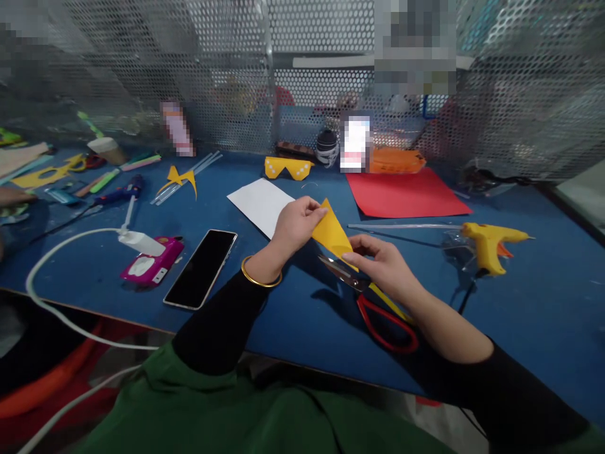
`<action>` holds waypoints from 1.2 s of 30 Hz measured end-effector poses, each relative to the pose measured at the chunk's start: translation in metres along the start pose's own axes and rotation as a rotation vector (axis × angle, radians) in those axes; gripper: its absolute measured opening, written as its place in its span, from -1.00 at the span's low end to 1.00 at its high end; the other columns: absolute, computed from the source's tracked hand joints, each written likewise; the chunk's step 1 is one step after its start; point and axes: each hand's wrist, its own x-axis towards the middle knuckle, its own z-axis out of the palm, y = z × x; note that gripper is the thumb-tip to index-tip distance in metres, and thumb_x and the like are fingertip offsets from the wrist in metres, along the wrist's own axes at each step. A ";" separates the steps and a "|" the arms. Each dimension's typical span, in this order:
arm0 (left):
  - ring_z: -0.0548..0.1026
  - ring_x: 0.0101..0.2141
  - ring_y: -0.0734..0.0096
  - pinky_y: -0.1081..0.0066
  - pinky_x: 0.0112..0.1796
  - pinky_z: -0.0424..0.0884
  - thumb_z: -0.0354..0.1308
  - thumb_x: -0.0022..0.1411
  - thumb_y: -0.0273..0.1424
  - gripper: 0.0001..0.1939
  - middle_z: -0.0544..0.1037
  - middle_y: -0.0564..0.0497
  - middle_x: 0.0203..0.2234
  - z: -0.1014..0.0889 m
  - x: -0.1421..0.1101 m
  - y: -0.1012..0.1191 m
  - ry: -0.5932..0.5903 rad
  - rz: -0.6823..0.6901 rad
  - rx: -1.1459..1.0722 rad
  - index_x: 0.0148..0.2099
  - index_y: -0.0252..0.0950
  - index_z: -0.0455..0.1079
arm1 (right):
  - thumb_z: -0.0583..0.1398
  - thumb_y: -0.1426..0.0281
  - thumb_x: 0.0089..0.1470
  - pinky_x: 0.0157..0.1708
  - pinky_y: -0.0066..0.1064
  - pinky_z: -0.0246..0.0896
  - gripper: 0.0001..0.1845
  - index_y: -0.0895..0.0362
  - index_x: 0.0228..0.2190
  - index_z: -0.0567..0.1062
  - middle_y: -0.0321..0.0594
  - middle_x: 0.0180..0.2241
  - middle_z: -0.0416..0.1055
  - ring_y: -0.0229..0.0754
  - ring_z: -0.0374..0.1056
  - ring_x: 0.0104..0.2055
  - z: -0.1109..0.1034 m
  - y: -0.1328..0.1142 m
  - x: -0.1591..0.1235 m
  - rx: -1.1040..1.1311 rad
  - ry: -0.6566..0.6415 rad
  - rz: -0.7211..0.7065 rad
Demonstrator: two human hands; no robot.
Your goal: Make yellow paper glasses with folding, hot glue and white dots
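Observation:
A folded-looking piece of yellow paper (332, 232) is stretched between my two hands above the blue table. My left hand (297, 224), with a gold bangle at the wrist, pinches its upper left part between thumb and fingers. At the lower right end, my right hand (385, 263) is closed on the same paper. Scissors (358, 284) with red and yellow handles show just under my right hand, blades pointing left and parted. Whether that hand also holds them I cannot tell. A sheet of white paper (259, 200) lies partly behind my left hand.
A yellow glue gun (489, 243) lies right, red paper (406, 194) behind. Yellow mask-shaped cutout (287, 168) sits at the back. Left are a black phone (201, 268), a purple device (158, 265) with a white cable (50, 252), a blue glue gun (120, 191) and another person's hand (14, 197).

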 end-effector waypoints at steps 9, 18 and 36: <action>0.58 -0.34 0.34 0.37 -0.26 0.46 0.37 0.16 -0.14 -0.68 0.63 -0.04 -0.38 0.000 -0.017 0.030 -0.145 -0.194 -0.656 -0.29 -0.30 0.46 | 0.35 0.13 -0.03 -0.30 -0.34 0.33 -0.72 0.08 -0.41 0.56 -0.30 -0.43 0.50 -0.23 0.35 -0.37 -0.007 -0.009 0.001 0.408 0.371 0.018; 0.61 -0.34 0.36 0.33 -0.23 0.52 0.33 0.08 -0.55 -0.90 0.68 -0.09 -0.34 0.010 -0.024 0.030 -0.121 -0.319 -0.691 -0.29 -0.37 0.57 | 0.32 -0.01 0.02 -0.36 -0.32 0.40 -0.60 0.09 -0.41 0.54 -0.26 -0.48 0.51 -0.24 0.39 -0.48 -0.015 -0.003 0.007 0.459 0.372 0.083; 0.60 -0.37 0.37 0.36 -0.28 0.52 0.27 0.12 -0.59 -0.91 0.68 -0.09 -0.38 0.010 -0.024 0.030 -0.114 -0.299 -0.648 -0.32 -0.36 0.58 | 0.32 -0.01 -0.05 -0.40 -0.30 0.40 -0.60 0.09 -0.45 0.52 -0.26 -0.55 0.49 -0.22 0.40 -0.53 -0.026 -0.004 0.010 0.364 0.416 0.099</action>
